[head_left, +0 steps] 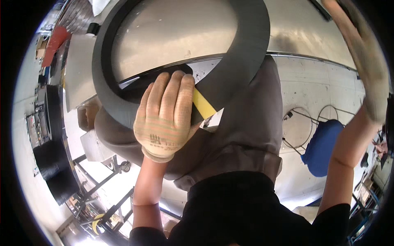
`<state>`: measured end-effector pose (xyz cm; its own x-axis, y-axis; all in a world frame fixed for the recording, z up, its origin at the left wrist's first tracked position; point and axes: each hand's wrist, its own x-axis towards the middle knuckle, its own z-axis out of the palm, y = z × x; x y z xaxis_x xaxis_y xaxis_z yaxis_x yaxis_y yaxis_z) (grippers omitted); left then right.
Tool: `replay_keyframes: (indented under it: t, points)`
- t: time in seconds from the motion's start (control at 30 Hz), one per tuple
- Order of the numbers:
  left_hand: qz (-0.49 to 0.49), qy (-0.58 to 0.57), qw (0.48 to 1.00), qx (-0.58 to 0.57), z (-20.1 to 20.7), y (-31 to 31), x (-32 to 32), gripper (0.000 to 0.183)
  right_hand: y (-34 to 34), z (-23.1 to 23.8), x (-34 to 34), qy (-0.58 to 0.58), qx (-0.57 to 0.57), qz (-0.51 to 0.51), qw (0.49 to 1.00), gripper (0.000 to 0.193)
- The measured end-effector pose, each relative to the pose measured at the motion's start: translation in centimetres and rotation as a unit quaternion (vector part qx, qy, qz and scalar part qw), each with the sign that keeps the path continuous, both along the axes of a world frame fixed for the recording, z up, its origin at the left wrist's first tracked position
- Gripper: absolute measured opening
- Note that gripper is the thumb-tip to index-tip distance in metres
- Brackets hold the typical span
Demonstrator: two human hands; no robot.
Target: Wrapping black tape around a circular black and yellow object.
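Observation:
A large matte black ring [250,37] rests partly on the metal table and reaches over my lap. My left hand [166,117], in a knitted glove, lies over its near side, fingers side by side and the thumb toward me, gripping the ring. Beside those fingers a flat yellow strip [204,103] crosses the ring. A white and silver flap [212,119] sticks out at its near end. My right hand [371,69], also gloved, is raised at the far right, away from the ring. Its fingers stretch upward and apart, with nothing visible in them; part is blurred.
The shiny metal table [176,33] has its near edge just beyond my knees. A small black roll [93,28] stands at its left. A blue-seated stool [324,147] is on the floor to the right. On the left are a wheeled metal frame [100,180] and black material [55,168].

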<state>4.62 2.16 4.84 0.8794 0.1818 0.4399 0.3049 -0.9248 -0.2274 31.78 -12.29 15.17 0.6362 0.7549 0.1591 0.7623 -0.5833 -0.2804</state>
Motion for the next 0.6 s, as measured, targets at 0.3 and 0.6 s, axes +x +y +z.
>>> replay_keyframes:
  t: [0.3, 0.6]
  points:
    - [-0.084, -0.002, 0.994, -0.075, 0.7, 5.5, 1.6, 0.092, 2.9, 1.0, -14.0, 0.189, 0.389, 0.702, 0.566, 0.032]
    - [-0.179, -0.054, 0.963, -0.195, 1.6, 7.5, 0.3, 0.094, 7.1, 5.2, -20.0, 0.132, 0.297, 0.770, 0.549, 0.041]
